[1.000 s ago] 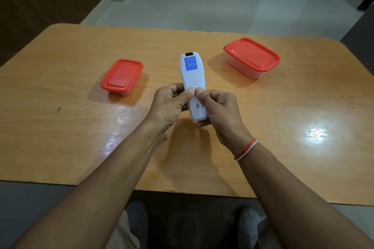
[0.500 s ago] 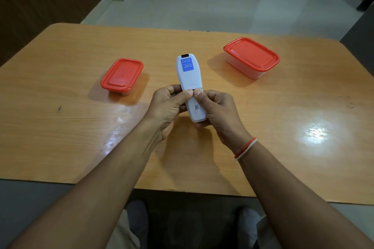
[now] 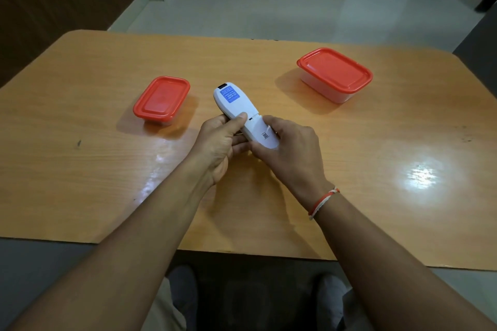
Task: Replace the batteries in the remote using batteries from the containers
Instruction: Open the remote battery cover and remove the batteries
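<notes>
Head view: left hand [image 3: 219,142] grips the remote [image 3: 243,114] mid-body. Right hand [image 3: 289,148] clasps its near end; its long axis runs far-left to near-right.

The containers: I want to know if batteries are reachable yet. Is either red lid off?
No, the small container and the large container both have red lids seated on them.

Remote [image 3: 236,107] between two containers on table [image 3: 80,169] (smaller [image 3: 161,98] left, larger [image 3: 334,74] right).

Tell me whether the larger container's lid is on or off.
On. The red lid sits flat over the larger container, its rim covering every visible edge.
</notes>
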